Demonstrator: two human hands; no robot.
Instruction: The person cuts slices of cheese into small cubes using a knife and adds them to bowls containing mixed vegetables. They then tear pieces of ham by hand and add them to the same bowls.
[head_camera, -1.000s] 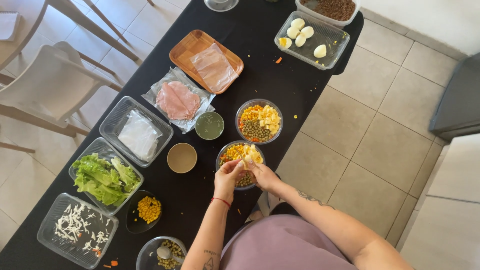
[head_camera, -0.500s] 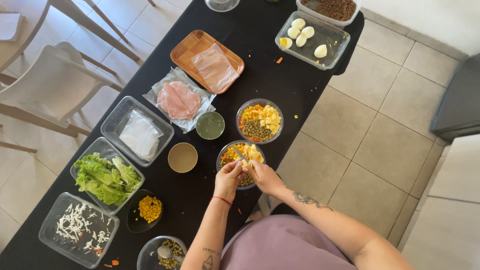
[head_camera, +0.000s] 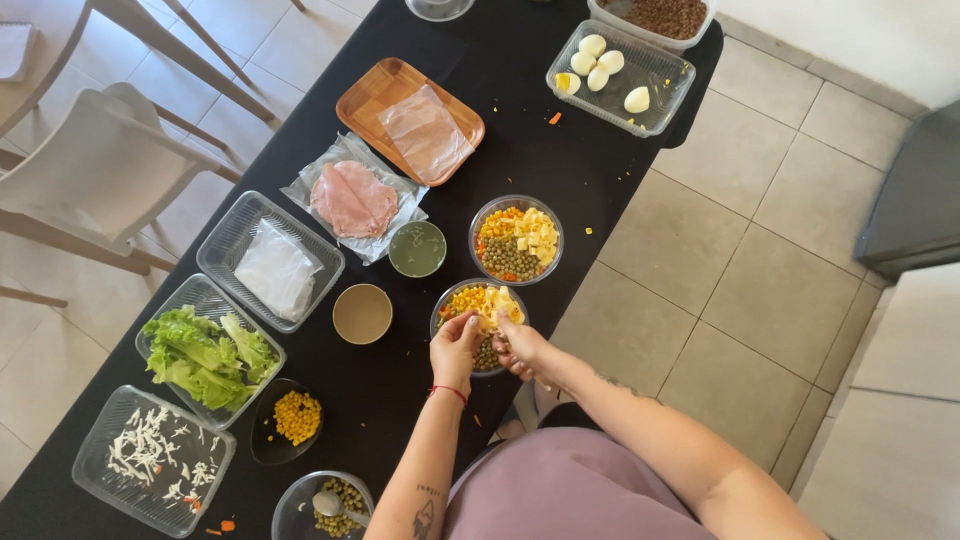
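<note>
- the left hand (head_camera: 455, 345) and the right hand (head_camera: 522, 347) meet over the near rim of a clear salad bowl (head_camera: 481, 322) at the front edge of the black bench (head_camera: 560, 170).
- both hands have their fingers curled in and pinched together over a small yellow piece of cheese (head_camera: 492, 318); it looks like they share hold of it, though how tight the pinch is i cannot tell.
- the salad bowl holds corn, peas and pale yellow cubes, and sits just in front of a second bowl (head_camera: 516, 238) with much the same mix.
- the cheese looks soft and crumbly, likely to smear or break if squeezed, so it is best taken at its edges with the fingertips.
- the salad bowl looks like thin, light plastic that could slide on the cloth; the rim is the place to steady it.
- just left of the hands stand a tan cup (head_camera: 362, 313) and a green cup (head_camera: 417, 248); a tray of lettuce (head_camera: 205, 350) lies further left.
</note>
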